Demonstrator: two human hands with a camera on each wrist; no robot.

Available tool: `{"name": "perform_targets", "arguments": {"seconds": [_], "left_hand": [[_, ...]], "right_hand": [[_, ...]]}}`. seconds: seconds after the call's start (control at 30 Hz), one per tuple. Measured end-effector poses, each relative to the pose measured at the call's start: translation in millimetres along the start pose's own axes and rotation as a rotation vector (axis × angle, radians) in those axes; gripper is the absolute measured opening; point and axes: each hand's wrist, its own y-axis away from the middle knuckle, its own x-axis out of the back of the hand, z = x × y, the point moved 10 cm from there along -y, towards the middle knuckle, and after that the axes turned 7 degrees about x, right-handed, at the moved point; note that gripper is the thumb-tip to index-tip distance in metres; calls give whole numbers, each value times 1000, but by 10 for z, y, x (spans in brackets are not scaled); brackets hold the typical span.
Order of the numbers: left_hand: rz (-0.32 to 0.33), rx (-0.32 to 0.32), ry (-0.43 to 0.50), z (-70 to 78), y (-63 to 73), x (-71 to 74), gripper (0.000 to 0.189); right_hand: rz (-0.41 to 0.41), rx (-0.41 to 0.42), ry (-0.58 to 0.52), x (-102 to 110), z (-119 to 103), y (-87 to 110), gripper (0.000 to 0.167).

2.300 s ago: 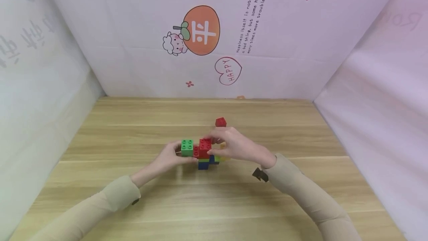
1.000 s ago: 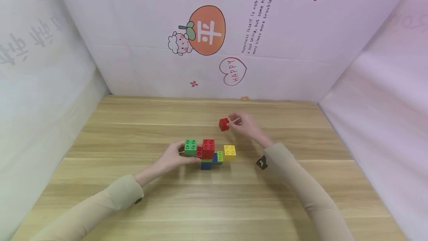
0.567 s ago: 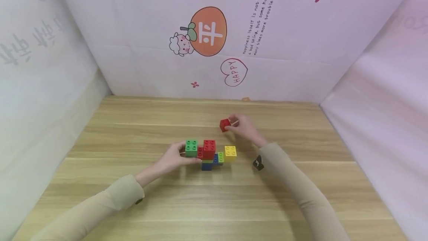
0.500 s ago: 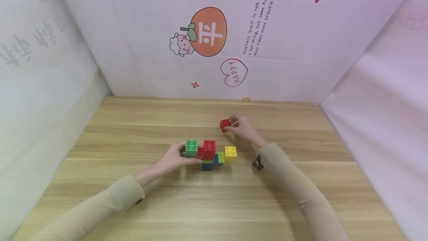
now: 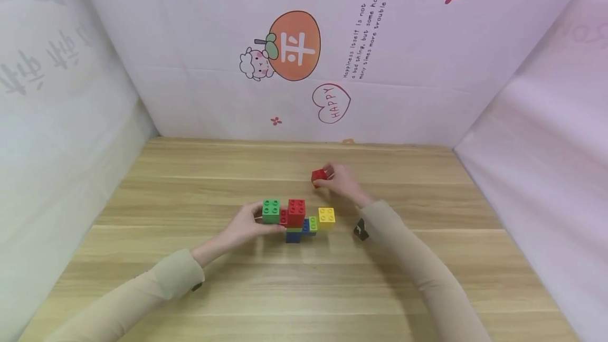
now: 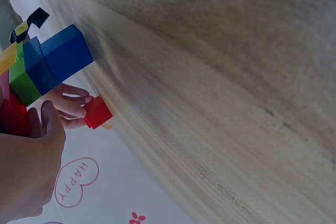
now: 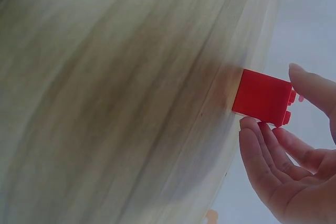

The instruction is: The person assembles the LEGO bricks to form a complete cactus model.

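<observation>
My left hand [image 5: 247, 223] grips a built figure of toy building bricks at its left side, thumb in front. The figure has a green brick [image 5: 271, 211] at the left, a tall red brick [image 5: 296, 212] in the middle, blue bricks [image 6: 65, 51] at the bottom, and a yellow brick [image 5: 326, 217] at the right. Behind it, my right hand [image 5: 339, 181] has thumb and fingers around a loose red brick [image 7: 262, 98], whose studs face up. Its lower face is right at the tabletop. In the left wrist view, fingertips meet that red brick's side.
The wooden table [image 5: 247, 289] is enclosed by a printed white sheet [image 5: 399, 104] at the back and white cloth [image 5: 57, 136] at the sides. A dark tag [image 5: 361, 230] hangs by the right sleeve [image 5: 408, 247].
My right hand has left the tall red brick in the figure and reached back to the loose red brick, its thumb closing over its front. My left hand keeps its grip on the figure.
</observation>
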Motion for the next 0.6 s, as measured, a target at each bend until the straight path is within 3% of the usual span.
{"name": "perform_targets", "arguments": {"seconds": [0.6], "left_hand": [[3, 0, 3, -11, 4, 8, 59]], "right_hand": [[24, 6, 2, 58, -24, 38, 34]]}}
